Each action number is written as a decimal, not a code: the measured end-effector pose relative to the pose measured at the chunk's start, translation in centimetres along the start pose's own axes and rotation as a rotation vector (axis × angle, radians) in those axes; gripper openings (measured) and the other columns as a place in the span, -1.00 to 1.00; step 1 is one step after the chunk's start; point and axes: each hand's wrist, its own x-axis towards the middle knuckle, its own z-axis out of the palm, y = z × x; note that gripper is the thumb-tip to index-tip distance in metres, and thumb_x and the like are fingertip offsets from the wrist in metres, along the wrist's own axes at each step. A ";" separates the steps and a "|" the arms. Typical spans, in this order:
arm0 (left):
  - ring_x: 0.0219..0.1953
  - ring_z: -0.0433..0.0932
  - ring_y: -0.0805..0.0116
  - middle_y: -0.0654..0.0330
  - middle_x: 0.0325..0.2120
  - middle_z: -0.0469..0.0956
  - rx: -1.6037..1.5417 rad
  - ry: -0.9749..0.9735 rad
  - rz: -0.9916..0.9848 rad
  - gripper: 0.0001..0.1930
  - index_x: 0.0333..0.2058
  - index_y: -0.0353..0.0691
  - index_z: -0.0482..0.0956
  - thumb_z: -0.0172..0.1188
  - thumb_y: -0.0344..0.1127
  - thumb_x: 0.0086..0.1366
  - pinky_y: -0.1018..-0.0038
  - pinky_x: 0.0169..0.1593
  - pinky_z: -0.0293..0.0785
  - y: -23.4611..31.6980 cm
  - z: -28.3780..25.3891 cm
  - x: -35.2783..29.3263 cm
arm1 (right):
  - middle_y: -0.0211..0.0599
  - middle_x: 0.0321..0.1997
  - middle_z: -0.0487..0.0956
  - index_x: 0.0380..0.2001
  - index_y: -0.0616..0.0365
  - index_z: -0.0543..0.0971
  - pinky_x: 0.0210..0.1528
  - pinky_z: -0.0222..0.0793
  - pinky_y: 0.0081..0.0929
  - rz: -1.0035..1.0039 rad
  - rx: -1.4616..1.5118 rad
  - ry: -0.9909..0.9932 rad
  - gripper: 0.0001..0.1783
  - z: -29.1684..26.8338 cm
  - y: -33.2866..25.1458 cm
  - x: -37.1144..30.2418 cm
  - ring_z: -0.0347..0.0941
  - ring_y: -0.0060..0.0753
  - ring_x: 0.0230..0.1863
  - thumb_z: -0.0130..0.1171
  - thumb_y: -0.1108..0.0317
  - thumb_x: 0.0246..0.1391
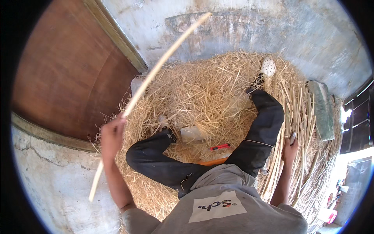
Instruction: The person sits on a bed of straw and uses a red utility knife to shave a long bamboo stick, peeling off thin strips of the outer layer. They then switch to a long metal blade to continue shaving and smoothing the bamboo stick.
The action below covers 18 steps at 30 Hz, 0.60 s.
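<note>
My left hand (112, 136) is raised on the left, its fingers closed around a long pale bamboo strip (154, 72). The strip slants from low on the left up toward the back wall, with a slight bend. On the right, my right hand (290, 151) is closed around a small grey, shiny-tipped object (293, 136), whose kind is mostly hidden by the fingers. That hand rests over a bundle of long, thin bamboo strips (296, 103) beside my right leg. A red-handled tool (220, 147) lies on the shavings between my legs.
A thick heap of straw-coloured shavings (206, 84) covers the floor up to the grey wall (249, 31). Near my left foot lies a whitish block (191, 133). An orange object (213, 162) shows under my legs. A greenish slab (322, 111) stands right; a brown panel (74, 70), left.
</note>
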 end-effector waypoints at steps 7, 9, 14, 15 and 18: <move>-0.58 0.48 0.23 0.02 -0.60 0.49 -0.127 0.006 0.125 -0.76 -0.13 -0.25 0.65 0.25 -0.29 0.26 0.39 -0.43 0.39 6.1 11.4 -4.3 | 0.29 -0.34 0.56 -0.29 0.42 0.54 -0.06 0.38 0.07 0.331 -0.437 -0.156 -0.64 1.2 18.5 -2.7 0.51 0.29 -0.20 0.10 0.27 -0.03; -0.57 0.48 0.18 0.01 -0.59 0.49 -0.171 -0.012 0.135 -0.75 -0.16 -0.29 0.65 0.26 -0.28 0.24 0.37 -0.42 0.40 6.5 12.9 -4.8 | 0.28 -0.34 0.57 -0.29 0.37 0.55 -0.05 0.37 0.09 0.311 -0.492 -0.154 -0.63 1.4 20.0 -5.5 0.50 0.32 -0.19 0.05 0.23 0.01; -0.53 0.52 0.09 -0.02 -0.54 0.54 -0.214 -0.010 0.160 -0.73 -0.16 -0.33 0.64 0.28 -0.28 0.22 0.33 -0.37 0.41 7.8 14.7 -5.4 | 0.28 -0.28 0.58 -0.27 0.32 0.54 -0.08 0.37 0.09 0.350 -0.508 -0.149 -0.63 1.9 23.9 -8.9 0.50 0.31 -0.15 0.02 0.21 0.01; -0.50 0.54 0.08 -0.03 -0.52 0.55 -0.208 -0.027 0.148 -0.72 -0.16 -0.33 0.63 0.28 -0.28 0.22 0.33 -0.35 0.42 8.0 14.9 -5.4 | 0.27 -0.30 0.58 -0.27 0.32 0.54 -0.09 0.38 0.09 0.348 -0.485 -0.130 -0.63 2.0 24.8 -9.2 0.51 0.30 -0.17 0.04 0.21 0.00; -0.48 0.55 0.20 -0.02 -0.48 0.58 -0.184 -0.025 0.166 -0.72 -0.13 -0.32 0.62 0.28 -0.31 0.22 0.39 -0.31 0.43 8.2 14.9 -5.5 | 0.23 -0.34 0.59 -0.23 0.33 0.54 -0.11 0.38 0.06 0.352 -0.424 -0.117 -0.61 2.5 24.9 -9.3 0.52 0.27 -0.20 0.09 0.21 -0.04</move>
